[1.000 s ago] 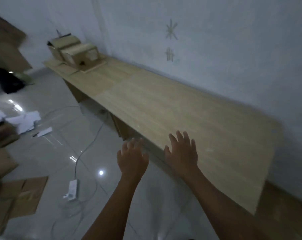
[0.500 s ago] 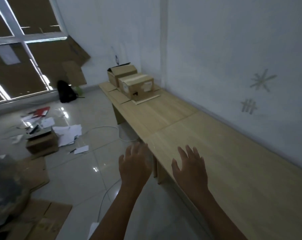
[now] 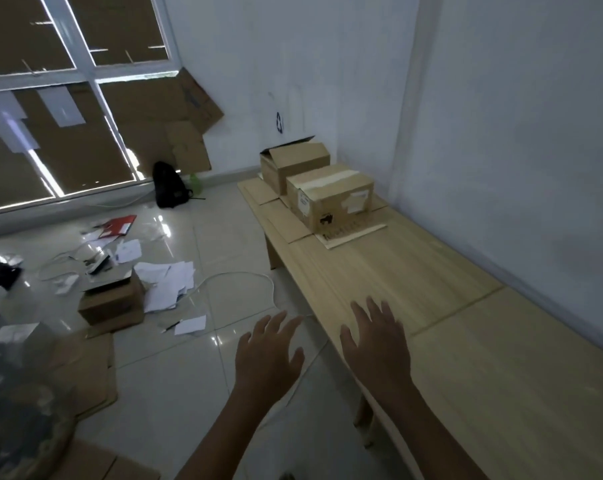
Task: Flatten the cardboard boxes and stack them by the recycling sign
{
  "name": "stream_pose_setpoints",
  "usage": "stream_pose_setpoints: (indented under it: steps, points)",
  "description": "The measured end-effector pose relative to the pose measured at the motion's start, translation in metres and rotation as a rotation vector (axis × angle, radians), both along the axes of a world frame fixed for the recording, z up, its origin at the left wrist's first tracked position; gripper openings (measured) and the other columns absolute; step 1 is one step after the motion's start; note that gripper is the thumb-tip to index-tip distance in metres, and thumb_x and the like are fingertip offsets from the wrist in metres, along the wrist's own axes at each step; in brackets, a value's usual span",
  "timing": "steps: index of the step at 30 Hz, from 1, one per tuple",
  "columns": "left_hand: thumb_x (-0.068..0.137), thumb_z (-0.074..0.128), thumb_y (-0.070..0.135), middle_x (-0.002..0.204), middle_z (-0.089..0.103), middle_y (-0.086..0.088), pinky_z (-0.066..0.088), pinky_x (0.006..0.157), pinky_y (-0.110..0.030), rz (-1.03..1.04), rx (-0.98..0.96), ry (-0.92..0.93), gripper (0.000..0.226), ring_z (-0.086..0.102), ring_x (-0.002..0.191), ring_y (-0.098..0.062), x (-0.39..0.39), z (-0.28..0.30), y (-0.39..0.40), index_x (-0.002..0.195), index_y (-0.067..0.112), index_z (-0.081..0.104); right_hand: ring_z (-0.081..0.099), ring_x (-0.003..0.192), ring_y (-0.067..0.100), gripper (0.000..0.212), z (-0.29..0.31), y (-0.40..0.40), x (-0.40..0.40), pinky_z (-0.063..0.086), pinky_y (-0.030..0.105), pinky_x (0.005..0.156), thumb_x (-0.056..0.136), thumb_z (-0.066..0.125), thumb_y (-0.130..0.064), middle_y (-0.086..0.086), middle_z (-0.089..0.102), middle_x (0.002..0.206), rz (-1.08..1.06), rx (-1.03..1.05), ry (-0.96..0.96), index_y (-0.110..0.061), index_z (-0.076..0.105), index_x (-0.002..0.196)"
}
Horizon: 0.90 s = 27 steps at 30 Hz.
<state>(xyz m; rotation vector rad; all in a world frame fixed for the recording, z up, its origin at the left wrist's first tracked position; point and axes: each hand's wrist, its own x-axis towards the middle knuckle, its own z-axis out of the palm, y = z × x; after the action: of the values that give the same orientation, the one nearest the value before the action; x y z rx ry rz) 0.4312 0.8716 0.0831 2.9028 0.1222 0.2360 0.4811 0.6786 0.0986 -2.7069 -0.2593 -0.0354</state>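
Observation:
Two cardboard boxes stand at the far end of a long wooden table (image 3: 431,306): a taped box (image 3: 331,195) in front and an open-topped box (image 3: 294,164) behind it, both on flattened cardboard (image 3: 286,220). A small recycling sign (image 3: 280,122) is on the white wall above them. Another box (image 3: 111,304) sits on the floor to the left. My left hand (image 3: 267,355) hovers over the floor, fingers spread, holding nothing. My right hand (image 3: 376,344) is held out over the table's near edge, fingers spread and empty; whether it touches the table is unclear.
Loose papers (image 3: 168,282), a red folder (image 3: 118,226) and a white cable (image 3: 237,275) litter the tiled floor. A black backpack (image 3: 168,185) leans under the window. Flat cardboard (image 3: 81,368) lies on the floor at left, and cardboard sheets (image 3: 185,133) lean at the window.
My view has swung left and up along the table, bringing the boxes, sign and window closer. Both hands stay spread and empty, about as before.

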Motion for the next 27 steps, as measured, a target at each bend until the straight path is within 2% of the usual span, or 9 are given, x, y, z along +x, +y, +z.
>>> stream_pose_setpoints:
  steps: [5, 13, 16, 19, 22, 27]
  points:
    - [0.094, 0.057, 0.048, 0.155, 0.044, 0.008, 0.046, 0.103, -0.042, -0.031, -0.041, -0.039, 0.058, 0.04, 0.143, -0.015, 0.132, 0.014, 0.088, 0.149, 0.038, 0.042, 0.017, 0.152, 0.026, 0.056, 0.004, 0.068, 0.127, 0.023, 0.043, 0.121, 0.1, 0.039, -0.043, 0.004, 0.027, 0.163, -0.029, 0.033, 0.011, -0.024, 0.037, 0.152]
    - [0.094, 0.055, 0.047, 0.152, 0.048, 0.009, 0.051, 0.1, -0.044, -0.078, -0.067, -0.045, 0.059, 0.042, 0.14, -0.015, 0.334, 0.024, 0.168, 0.15, 0.038, 0.041, 0.021, 0.15, 0.026, 0.055, 0.01, 0.146, 0.31, 0.028, 0.044, 0.119, 0.1, 0.042, -0.043, 0.005, 0.034, 0.159, -0.095, 0.1, 0.024, -0.021, 0.04, 0.15]
    - [0.095, 0.055, 0.046, 0.151, 0.049, 0.009, 0.051, 0.099, -0.044, -0.11, -0.057, -0.037, 0.057, 0.042, 0.14, -0.015, 0.408, 0.022, 0.188, 0.15, 0.037, 0.042, 0.03, 0.145, 0.028, 0.057, 0.006, 0.166, 0.383, 0.035, 0.048, 0.114, 0.097, 0.038, -0.047, 0.005, 0.041, 0.154, -0.108, 0.114, 0.007, -0.021, 0.042, 0.147]
    - [0.096, 0.054, 0.046, 0.151, 0.048, 0.009, 0.05, 0.1, -0.043, -0.125, -0.063, -0.024, 0.056, 0.041, 0.14, -0.015, 0.487, 0.016, 0.203, 0.149, 0.036, 0.043, 0.042, 0.133, 0.03, 0.059, 0.0, 0.185, 0.464, 0.044, 0.049, 0.103, 0.091, 0.032, -0.055, 0.006, 0.052, 0.139, -0.142, 0.158, -0.008, -0.022, 0.052, 0.135]
    - [0.096, 0.053, 0.047, 0.151, 0.047, 0.01, 0.049, 0.101, -0.043, -0.152, -0.066, 0.015, 0.055, 0.04, 0.141, -0.014, 0.56, 0.009, 0.211, 0.149, 0.036, 0.043, 0.03, 0.143, 0.029, 0.056, -0.011, 0.195, 0.544, 0.037, 0.049, 0.112, 0.096, 0.043, -0.049, 0.007, 0.038, 0.155, -0.225, 0.173, 0.051, -0.023, 0.045, 0.145]
    - [0.097, 0.054, 0.043, 0.152, 0.046, 0.011, 0.049, 0.103, -0.044, -0.265, -0.104, 0.098, 0.053, 0.038, 0.141, -0.016, 0.668, -0.007, 0.217, 0.149, 0.038, 0.043, 0.019, 0.148, 0.031, 0.067, -0.042, 0.195, 0.629, 0.036, 0.048, 0.111, 0.092, 0.054, -0.055, 0.009, 0.024, 0.161, -0.418, 0.248, 0.082, -0.022, 0.04, 0.148]
